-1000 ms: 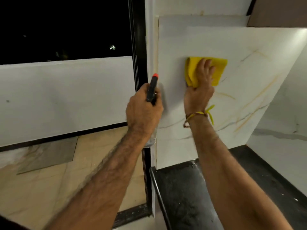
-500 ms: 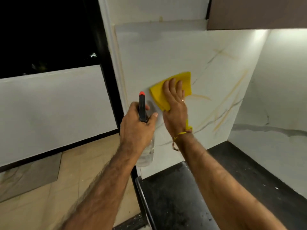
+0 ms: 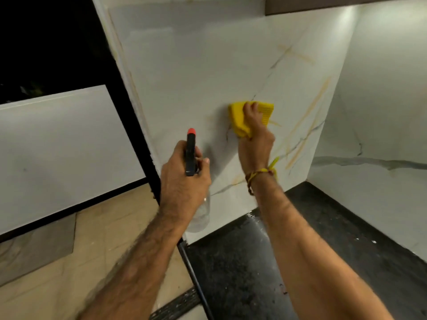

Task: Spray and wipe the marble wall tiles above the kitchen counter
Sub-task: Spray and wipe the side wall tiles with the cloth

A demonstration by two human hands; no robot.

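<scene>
The white marble wall tile [image 3: 196, 72] with yellow and grey veins rises above the black counter [image 3: 238, 269]. My right hand [image 3: 255, 144] presses a bunched yellow cloth [image 3: 238, 118] against the tile at mid height, its fingers curled over the cloth. A thread band circles that wrist. My left hand [image 3: 182, 183] grips a spray bottle [image 3: 190, 153] by its black head. The orange nozzle points up toward the wall, left of the cloth. The bottle's clear body hangs below my fist.
A second marble wall [image 3: 381, 107] meets the tile at the right corner. A brown cabinet underside [image 3: 312, 3] sits above. To the left stand a black frame post [image 3: 131, 125], a white low wall and beige floor tiles [image 3: 99, 245].
My right hand slid the cloth down the tile, left and then back to the right, and the cloth is now bunched. The view swung, so the wall corner shows more. My left hand still holds the bottle.
</scene>
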